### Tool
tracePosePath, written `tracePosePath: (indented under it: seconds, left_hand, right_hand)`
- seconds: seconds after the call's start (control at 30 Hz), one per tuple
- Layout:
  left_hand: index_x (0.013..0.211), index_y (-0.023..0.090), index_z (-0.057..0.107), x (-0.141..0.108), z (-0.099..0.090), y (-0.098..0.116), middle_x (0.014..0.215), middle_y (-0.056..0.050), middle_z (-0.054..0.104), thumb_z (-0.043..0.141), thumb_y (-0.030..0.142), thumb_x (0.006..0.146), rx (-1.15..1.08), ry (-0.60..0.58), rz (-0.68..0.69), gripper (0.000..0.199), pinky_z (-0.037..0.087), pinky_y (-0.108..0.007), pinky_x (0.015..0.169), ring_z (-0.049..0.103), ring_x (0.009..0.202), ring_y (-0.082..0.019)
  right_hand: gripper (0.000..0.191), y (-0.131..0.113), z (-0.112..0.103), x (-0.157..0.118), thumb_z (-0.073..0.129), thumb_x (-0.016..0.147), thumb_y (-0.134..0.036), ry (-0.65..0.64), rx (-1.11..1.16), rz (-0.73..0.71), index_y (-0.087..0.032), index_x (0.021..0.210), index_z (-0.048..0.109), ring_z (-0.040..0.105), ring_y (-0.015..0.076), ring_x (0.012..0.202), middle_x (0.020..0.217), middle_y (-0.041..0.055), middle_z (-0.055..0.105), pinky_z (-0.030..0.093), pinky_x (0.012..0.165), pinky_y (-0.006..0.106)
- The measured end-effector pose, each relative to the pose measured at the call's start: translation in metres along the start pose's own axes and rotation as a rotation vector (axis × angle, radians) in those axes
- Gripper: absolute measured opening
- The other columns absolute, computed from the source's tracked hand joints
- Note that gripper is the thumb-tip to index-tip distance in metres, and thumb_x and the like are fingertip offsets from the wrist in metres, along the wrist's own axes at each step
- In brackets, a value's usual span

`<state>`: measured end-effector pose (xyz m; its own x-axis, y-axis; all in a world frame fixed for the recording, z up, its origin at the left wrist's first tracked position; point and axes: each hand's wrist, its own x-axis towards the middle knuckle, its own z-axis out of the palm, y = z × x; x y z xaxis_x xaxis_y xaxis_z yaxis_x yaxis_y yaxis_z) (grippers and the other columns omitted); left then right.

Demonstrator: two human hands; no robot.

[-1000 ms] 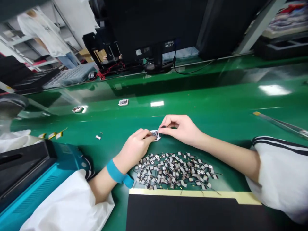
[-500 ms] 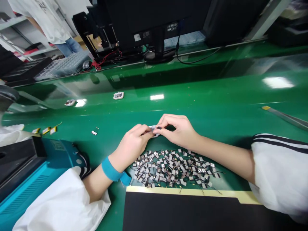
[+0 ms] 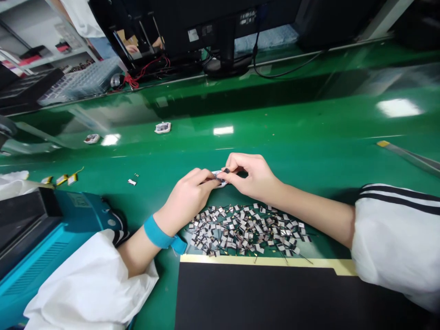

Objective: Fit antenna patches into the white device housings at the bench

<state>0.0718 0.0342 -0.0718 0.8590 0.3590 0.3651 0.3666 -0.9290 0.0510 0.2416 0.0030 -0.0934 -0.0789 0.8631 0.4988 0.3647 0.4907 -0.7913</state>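
My left hand (image 3: 192, 192), with a teal band on its wrist, pinches the left side of a small white casing (image 3: 217, 174) with dark parts inside. From the right, my right hand (image 3: 252, 176) pinches a tiny black piece (image 3: 226, 170) against that casing between thumb and forefinger. Fingers cover most of the casing, so its details are hidden. Just below both hands spreads a heap of small silver-grey parts (image 3: 244, 231) with thin black leads. A black sheet with a pale yellow edge (image 3: 261, 293) lies in front of the heap.
Two similar white casings (image 3: 162, 128) lie farther back on the green bench. Small yellow-ended pieces (image 3: 62, 179) and a teal machine (image 3: 80, 211) are at left. Tweezers (image 3: 409, 156) lie at right. A monitor (image 3: 227, 41) stands behind, and a person (image 3: 84, 20) is partly visible.
The view has tilted slightly, so the bench and hands sit a little higher in the picture. Both hands keep their hold on the casing; the person behind is more hidden.
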Motion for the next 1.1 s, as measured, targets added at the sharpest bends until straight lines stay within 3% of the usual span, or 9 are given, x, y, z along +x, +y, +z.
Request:
tracePosePath:
  seconds: [0.2, 0.47, 0.67, 0.9, 1.0, 1.1]
  left_hand:
    - [0.087, 0.012, 0.062, 0.001, -0.001, 0.000, 0.083, -0.004, 0.057, 0.039, 0.018, 0.088, 0.000, -0.008, 0.001, 0.024, 0.043, -0.025, 0.064, 0.047, 0.072, -0.014]
    - [0.089, 0.015, 0.062, 0.002, 0.000, 0.001, 0.080, -0.003, 0.057, 0.036, 0.023, 0.091, 0.008, -0.021, -0.022, 0.028, 0.042, -0.024, 0.063, 0.048, 0.071, -0.013]
    - [0.089, 0.015, 0.061, 0.002, 0.000, 0.002, 0.087, -0.002, 0.060, 0.040, 0.020, 0.089, -0.024, -0.030, -0.037, 0.021, 0.045, -0.024, 0.066, 0.053, 0.076, -0.013]
    - [0.093, 0.016, 0.059, 0.003, -0.003, 0.003, 0.088, -0.001, 0.060, 0.048, 0.015, 0.084, -0.061, -0.045, -0.074, 0.015, 0.045, -0.025, 0.065, 0.054, 0.075, -0.013]
    - [0.092, 0.019, 0.059, 0.004, -0.003, 0.003, 0.088, 0.000, 0.060, 0.049, 0.015, 0.084, -0.062, -0.058, -0.080, 0.013, 0.044, -0.026, 0.064, 0.053, 0.073, -0.012]
    - [0.092, 0.018, 0.059, 0.005, -0.004, 0.004, 0.088, 0.000, 0.059, 0.049, 0.017, 0.085, -0.033, -0.071, -0.080, 0.013, 0.043, -0.026, 0.064, 0.053, 0.075, -0.013]
  right_hand:
    - [0.026, -0.003, -0.003, 0.001, 0.052, 0.077, -0.016, -0.059, 0.003, -0.031, -0.015, 0.057, 0.035, 0.043, 0.0072, 0.057, 0.059, -0.0013, 0.044, 0.034, 0.051, 0.019]
    - [0.036, -0.002, -0.004, 0.002, 0.060, 0.074, -0.036, -0.089, 0.062, 0.118, -0.017, 0.058, 0.034, 0.047, 0.0071, 0.055, 0.061, -0.0014, 0.046, 0.039, 0.049, 0.020]
    - [0.033, -0.005, -0.008, 0.005, 0.060, 0.074, -0.034, 0.196, 0.266, 0.304, -0.017, 0.063, 0.035, 0.052, 0.0046, 0.051, 0.064, -0.0035, 0.049, 0.047, 0.049, 0.018]
    - [0.028, -0.009, -0.015, 0.003, 0.056, 0.077, -0.014, 0.127, 0.289, 0.236, -0.017, 0.061, 0.033, 0.056, 0.0062, 0.053, 0.063, -0.0047, 0.049, 0.048, 0.045, 0.017]
    - [0.029, -0.009, -0.017, 0.003, 0.057, 0.077, -0.017, 0.122, 0.212, 0.251, -0.016, 0.060, 0.034, 0.057, 0.0054, 0.054, 0.068, -0.0042, 0.052, 0.048, 0.047, 0.016]
    - [0.032, -0.008, -0.019, 0.004, 0.054, 0.077, -0.033, 0.099, 0.110, 0.214, -0.016, 0.059, 0.034, 0.057, 0.0055, 0.056, 0.068, -0.0026, 0.051, 0.048, 0.047, 0.015]
